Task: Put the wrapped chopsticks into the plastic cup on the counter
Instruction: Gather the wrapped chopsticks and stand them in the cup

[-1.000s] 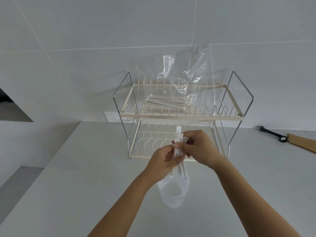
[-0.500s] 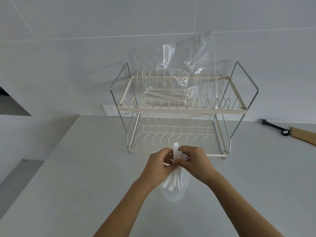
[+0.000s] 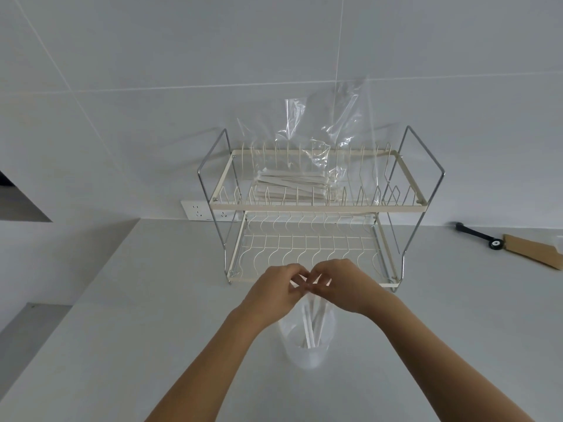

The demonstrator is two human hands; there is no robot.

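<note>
A counter point(image 3: 122, 330) is bearing a rack point(image 3: 316, 208), with a bag point(image 3: 332, 132) of chopsticks on its top tier. Both hands, left point(image 3: 274, 292) and right point(image 3: 347, 287), are pinching the tops of wrapped chopsticks point(image 3: 313, 324) standing in the cup point(image 3: 306, 345).

You've lowered both hands, left hand point(image 3: 278, 289) and right hand point(image 3: 344, 286), and the chopsticks point(image 3: 313, 325) now reach down inside the cup point(image 3: 307, 353), their tops no longer above your fingers.
</note>
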